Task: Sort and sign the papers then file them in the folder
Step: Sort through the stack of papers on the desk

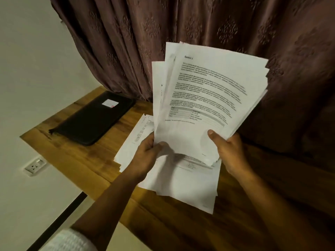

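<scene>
Head view, 1 frame, logged from my remote station, left to right.

Far left: pale wall with a wall socket set below counter level. Bottom left corner: a white sleeve on the person's left forearm.

Counter: wood grain, running from the left toward the lower right. The black folder lies flat and closed at its far left end, near the wall, with a small white label on its cover. I note it is well apart from both grips.

Just right of the folder: a loose pile of printed sheets flat on the counter, partly hidden behind the left grip.

Left grip: pinching the lower left edge of the held sheaf, thumb on the front face, fingers hidden behind the paper.

Held sheaf: several sheets, fanned and uneven at the top, raised off the counter and tilted toward the camera. The top sheet carries a heading, blocks of text and a small table; the print is too blurred for me to read.

Beneath the sheaf: a second pile flat on the counter, edges ragged, partly in shadow. I cannot tell whether the 2 piles join under the grips.

Right grip: pinching the sheaf's lower right corner, thumb pressed on the front, fingers behind.

Behind and to the right: a brown patterned curtain hanging down past the counter's far edge.
</scene>
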